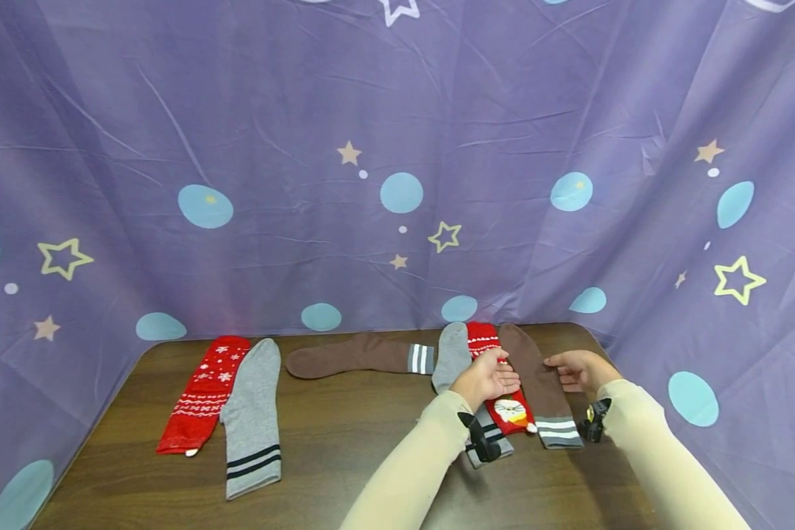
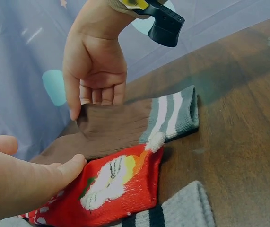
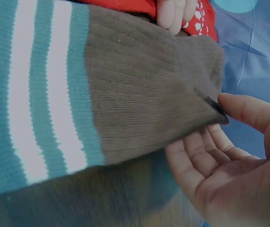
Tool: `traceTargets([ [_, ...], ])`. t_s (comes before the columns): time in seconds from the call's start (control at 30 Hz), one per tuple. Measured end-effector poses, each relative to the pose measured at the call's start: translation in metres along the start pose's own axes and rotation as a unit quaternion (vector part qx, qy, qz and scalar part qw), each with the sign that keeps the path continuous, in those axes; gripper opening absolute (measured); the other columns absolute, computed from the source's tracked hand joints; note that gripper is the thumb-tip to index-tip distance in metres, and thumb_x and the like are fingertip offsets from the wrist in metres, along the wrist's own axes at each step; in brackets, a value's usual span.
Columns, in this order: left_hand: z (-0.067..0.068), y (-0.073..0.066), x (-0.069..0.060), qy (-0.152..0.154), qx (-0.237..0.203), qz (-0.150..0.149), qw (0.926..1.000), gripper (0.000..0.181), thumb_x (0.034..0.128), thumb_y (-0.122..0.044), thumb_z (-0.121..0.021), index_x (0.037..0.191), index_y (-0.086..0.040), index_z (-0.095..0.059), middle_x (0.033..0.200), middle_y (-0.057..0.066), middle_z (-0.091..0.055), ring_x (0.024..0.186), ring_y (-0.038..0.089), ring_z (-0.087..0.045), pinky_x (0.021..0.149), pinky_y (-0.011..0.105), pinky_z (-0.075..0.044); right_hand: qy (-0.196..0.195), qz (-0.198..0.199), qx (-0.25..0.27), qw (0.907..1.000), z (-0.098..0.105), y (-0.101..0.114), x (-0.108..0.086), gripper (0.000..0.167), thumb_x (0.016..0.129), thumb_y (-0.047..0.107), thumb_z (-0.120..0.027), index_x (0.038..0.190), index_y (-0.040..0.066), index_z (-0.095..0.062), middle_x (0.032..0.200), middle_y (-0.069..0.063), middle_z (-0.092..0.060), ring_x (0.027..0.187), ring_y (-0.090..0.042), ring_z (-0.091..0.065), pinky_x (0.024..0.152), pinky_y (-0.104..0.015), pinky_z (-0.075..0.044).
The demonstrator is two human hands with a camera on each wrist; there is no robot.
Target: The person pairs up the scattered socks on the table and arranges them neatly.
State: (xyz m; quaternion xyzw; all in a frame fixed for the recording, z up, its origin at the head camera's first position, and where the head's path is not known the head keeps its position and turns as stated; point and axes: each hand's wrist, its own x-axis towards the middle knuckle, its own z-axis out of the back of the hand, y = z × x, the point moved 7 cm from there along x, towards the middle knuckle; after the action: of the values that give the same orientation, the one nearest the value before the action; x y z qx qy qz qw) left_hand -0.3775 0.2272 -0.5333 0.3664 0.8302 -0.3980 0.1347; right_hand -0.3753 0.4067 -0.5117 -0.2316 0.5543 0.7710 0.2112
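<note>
At the table's right, a brown sock point(image 1: 534, 375) with a grey-and-white striped cuff lies beside a red sock point(image 1: 517, 414) with a cat face, which overlaps a grey sock point(image 1: 452, 353). The right hand point(image 1: 583, 370) pinches the brown sock's edge point(image 3: 210, 111) between thumb and fingers, and that edge is slightly raised in the left wrist view. The left hand point(image 1: 486, 377) is over the red sock, palm turned up and fingers relaxed; in the left wrist view its thumb is near the red sock point(image 2: 139, 189).
Another brown sock point(image 1: 358, 356) lies sideways at the table's back middle. A red snowflake sock point(image 1: 202, 397) and a grey sock point(image 1: 255, 419) with dark stripes lie side by side on the left. A purple patterned curtain point(image 1: 291, 191) hangs behind the wooden table point(image 1: 344, 434).
</note>
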Motion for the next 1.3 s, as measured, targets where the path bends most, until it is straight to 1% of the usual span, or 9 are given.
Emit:
traceTargets([
  [0.13, -0.001, 0.0, 0.0, 0.003, 0.007, -0.001, 1.0, 0.063, 0.0999, -0.016, -0.042, 0.147, 0.022, -0.024, 0.156, 0.042, -0.026, 0.151, 0.049, -0.027, 0.128, 0.05, -0.025, 0.003, 0.013, 0.018, 0.9998, 0.003, 0.002, 0.001, 0.031, 0.102, 0.014, -0.055, 0.124, -0.007, -0.052, 0.114, -0.011, -0.06, 0.103, -0.023, -0.062, 0.109, -0.047, -0.048],
  [0.2, -0.001, -0.001, -0.001, 0.003, 0.008, -0.001, 1.0, 0.064, 0.1002, -0.017, -0.041, 0.148, 0.022, -0.024, 0.157, 0.042, -0.025, 0.151, 0.049, -0.026, 0.128, 0.05, -0.024, 0.02, 0.019, 0.032, 0.9991, 0.002, 0.005, 0.001, 0.041, 0.103, 0.013, -0.051, 0.135, -0.012, -0.044, 0.13, -0.023, -0.058, 0.122, -0.032, -0.059, 0.118, -0.049, -0.04],
  [0.37, -0.001, -0.002, 0.001, 0.003, 0.006, 0.003, 1.0, 0.065, 0.0992, -0.015, -0.041, 0.148, 0.022, -0.022, 0.159, 0.04, -0.022, 0.153, 0.048, -0.022, 0.128, 0.051, -0.023, 0.062, 0.025, 0.079, 0.9947, 0.001, 0.009, -0.004, 0.046, 0.105, 0.012, -0.041, 0.145, -0.012, -0.037, 0.162, -0.033, 0.013, 0.154, -0.047, 0.007, 0.13, -0.055, -0.007],
  [0.6, 0.002, -0.013, 0.006, 0.017, 0.019, -0.001, 0.9997, 0.059, 0.1009, -0.015, -0.042, 0.148, 0.018, -0.029, 0.159, 0.034, -0.03, 0.151, 0.046, -0.029, 0.126, 0.051, -0.029, 0.095, 0.028, 0.09, 0.991, -0.005, 0.011, -0.005, 0.052, 0.106, 0.018, -0.037, 0.15, -0.009, -0.032, 0.161, -0.031, 0.021, 0.154, -0.045, 0.015, 0.13, -0.053, -0.001],
  [0.8, 0.003, -0.022, 0.007, 0.033, 0.059, 0.007, 0.9977, 0.055, 0.1016, -0.014, -0.042, 0.148, 0.014, -0.035, 0.156, 0.032, -0.037, 0.149, 0.043, -0.036, 0.125, 0.05, -0.032, 0.097, 0.022, 0.049, 0.9938, -0.009, 0.004, -0.003, 0.052, 0.106, 0.034, -0.041, 0.144, -0.001, -0.039, 0.162, -0.03, -0.022, 0.151, -0.041, -0.023, 0.127, -0.053, -0.02],
  [1.0, 0.008, -0.025, 0.01, 0.028, 0.089, 0.007, 0.9956, 0.049, 0.1006, -0.012, -0.045, 0.144, 0.013, -0.043, 0.151, 0.033, -0.045, 0.144, 0.044, -0.043, 0.122, 0.051, -0.036, 0.108, 0.009, 0.021, 0.9939, -0.014, 0.002, 0.0, 0.042, 0.103, 0.043, -0.052, 0.122, 0.006, -0.06, 0.121, -0.005, -0.067, 0.114, -0.019, -0.061, 0.112, -0.043, -0.044],
  [1.13, 0.011, -0.025, 0.01, 0.032, 0.093, 0.006, 0.9951, 0.048, 0.1009, -0.01, -0.045, 0.143, 0.013, -0.043, 0.152, 0.031, -0.044, 0.145, 0.044, -0.042, 0.122, 0.051, -0.036, 0.135, 0.034, 0.034, 0.9897, -0.018, 0.008, 0.001, 0.024, 0.106, 0.028, -0.051, 0.094, 0.021, -0.07, 0.092, 0.011, -0.073, 0.091, -0.007, -0.068, 0.092, -0.029, -0.052],
  [1.23, 0.012, -0.026, 0.011, 0.036, 0.089, 0.004, 0.9953, 0.048, 0.1011, -0.009, -0.046, 0.144, 0.013, -0.041, 0.155, 0.031, -0.041, 0.146, 0.044, -0.04, 0.123, 0.052, -0.035, 0.133, 0.053, 0.041, 0.9888, -0.019, 0.013, 0.003, 0.016, 0.106, 0.021, -0.052, 0.105, 0.018, -0.067, 0.097, 0.011, -0.074, 0.098, -0.008, -0.067, 0.095, -0.03, -0.05],
  [1.3, 0.012, -0.026, 0.011, 0.04, 0.086, 0.002, 0.9955, 0.05, 0.1013, -0.009, -0.046, 0.145, 0.014, -0.038, 0.157, 0.031, -0.038, 0.147, 0.044, -0.037, 0.123, 0.052, -0.033, 0.129, 0.061, 0.036, 0.9891, -0.02, 0.015, 0.003, 0.033, 0.105, 0.021, -0.053, 0.134, 0.006, -0.055, 0.127, -0.004, -0.07, 0.124, -0.02, -0.06, 0.111, -0.041, -0.044],
])
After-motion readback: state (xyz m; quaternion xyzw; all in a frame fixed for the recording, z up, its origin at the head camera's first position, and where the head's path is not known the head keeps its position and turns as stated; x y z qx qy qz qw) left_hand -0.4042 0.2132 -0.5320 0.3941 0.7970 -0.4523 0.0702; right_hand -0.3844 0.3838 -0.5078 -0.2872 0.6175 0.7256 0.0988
